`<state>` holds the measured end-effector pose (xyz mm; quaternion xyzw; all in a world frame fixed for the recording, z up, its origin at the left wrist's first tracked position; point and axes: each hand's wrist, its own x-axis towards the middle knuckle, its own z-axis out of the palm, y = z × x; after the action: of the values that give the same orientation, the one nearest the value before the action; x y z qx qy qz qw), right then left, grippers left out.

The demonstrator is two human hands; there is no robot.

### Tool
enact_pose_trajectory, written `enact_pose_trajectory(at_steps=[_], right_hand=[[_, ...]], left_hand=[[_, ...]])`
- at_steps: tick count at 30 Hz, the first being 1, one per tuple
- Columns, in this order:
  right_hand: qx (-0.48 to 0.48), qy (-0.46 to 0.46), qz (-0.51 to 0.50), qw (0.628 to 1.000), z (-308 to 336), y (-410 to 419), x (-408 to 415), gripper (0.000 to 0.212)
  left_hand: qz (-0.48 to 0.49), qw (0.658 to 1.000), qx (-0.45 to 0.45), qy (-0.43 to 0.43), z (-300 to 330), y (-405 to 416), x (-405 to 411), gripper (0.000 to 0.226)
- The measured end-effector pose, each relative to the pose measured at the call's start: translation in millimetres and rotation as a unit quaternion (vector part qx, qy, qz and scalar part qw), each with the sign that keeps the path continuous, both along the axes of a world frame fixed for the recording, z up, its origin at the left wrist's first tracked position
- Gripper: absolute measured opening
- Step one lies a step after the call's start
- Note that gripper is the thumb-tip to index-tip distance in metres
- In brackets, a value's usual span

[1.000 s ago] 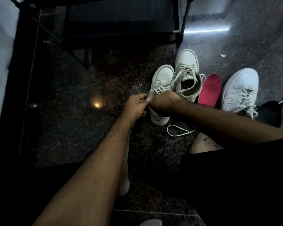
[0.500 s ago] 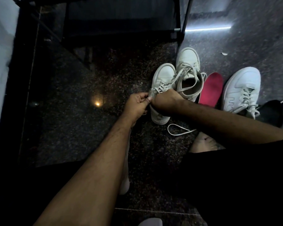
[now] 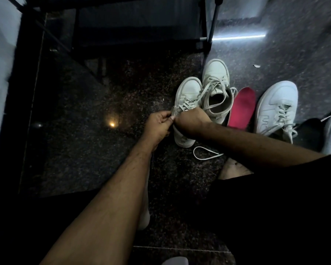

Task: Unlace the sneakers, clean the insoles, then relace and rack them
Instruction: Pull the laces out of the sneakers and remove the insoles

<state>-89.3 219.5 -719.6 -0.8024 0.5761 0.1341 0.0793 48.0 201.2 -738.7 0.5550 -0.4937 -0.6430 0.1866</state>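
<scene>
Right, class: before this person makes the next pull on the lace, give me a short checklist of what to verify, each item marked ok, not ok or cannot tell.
1. Left hand pinches the lace at the near sneaker: ok.
2. Right hand grips the same lace: cannot tell, its fingers are hidden.
3. Near sneaker stands flat on the floor: ok.
4. Lace runs free of the second sneaker: not ok, loops lie across its opening.
5. Red insole lies out of the way, beside the second sneaker: ok.
6. Loose lace on the floor is clear of both hands: ok.
</scene>
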Motion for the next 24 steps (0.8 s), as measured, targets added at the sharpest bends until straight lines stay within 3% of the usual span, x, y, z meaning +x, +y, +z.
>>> enact_pose_trajectory(at_steps=[5, 9, 13, 16, 21, 24], right_hand=[[-0.001, -0.046, -0.027, 0.999, 10, 4, -8, 0.033], [-0.017, -0.118, -0.106, 0.987, 11, 19, -28, 0.029], [-0.037, -0.266, -0.177, 0.947, 17, 29, -48, 0.032], [0.001, -0.372, -0.197, 0.907, 30, 30, -61, 0.029], [0.074, -0.538, -0.191, 0.818, 42, 42, -63, 0.007], [0.072, -0.514, -0.126, 0.845, 39, 49, -54, 0.003]], left_hand=[[0.011, 1.0, -0.002, 0.01, 1, 4, -2, 0.017], [0.025, 1.0, -0.014, -0.014, -3, 3, -3, 0.016], [0.038, 0.997, -0.062, -0.026, -5, 6, -4, 0.019], [0.061, 0.992, -0.099, -0.041, -9, 10, -5, 0.018], [0.082, 0.99, -0.088, -0.075, -16, 17, -11, 0.025], [0.089, 0.984, -0.129, -0.089, -18, 22, -17, 0.037]])
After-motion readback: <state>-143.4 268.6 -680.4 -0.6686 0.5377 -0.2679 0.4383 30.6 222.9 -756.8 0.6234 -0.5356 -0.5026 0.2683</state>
